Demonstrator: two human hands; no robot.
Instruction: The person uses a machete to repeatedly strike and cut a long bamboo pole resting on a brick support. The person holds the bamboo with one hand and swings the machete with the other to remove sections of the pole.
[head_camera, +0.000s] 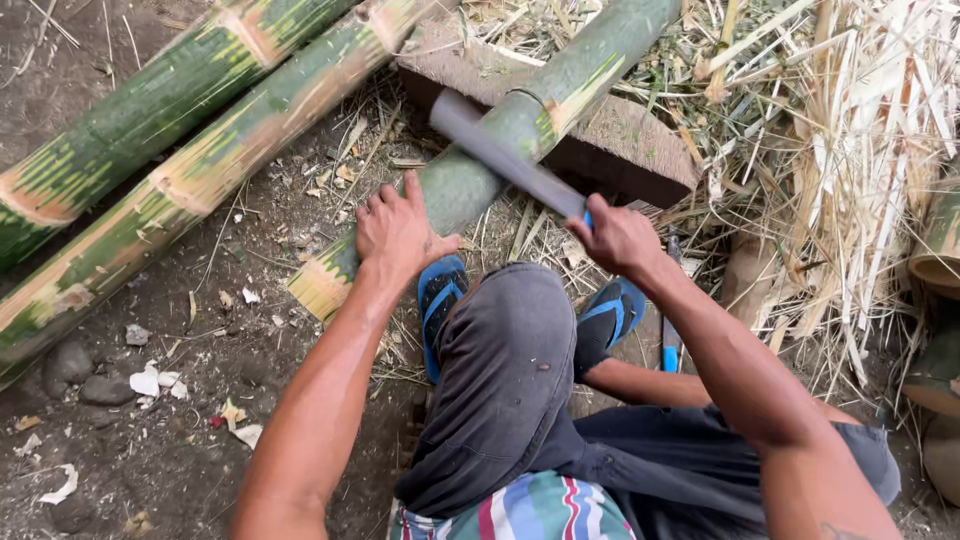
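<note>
Green bamboo pole (520, 125) lies across a wooden block (630, 145) at upper centre. Left hand (395, 232) presses flat, fingers spread, on its lower end; right hand (617, 238) is clenched around a machete (505, 158) whose blade crosses the pole.

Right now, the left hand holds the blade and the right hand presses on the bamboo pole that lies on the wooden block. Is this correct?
Not quite: the hands are swapped. In the head view, the right hand holds the blade, and the left hand presses on the bamboo pole, which does lie on the wooden block.
</note>
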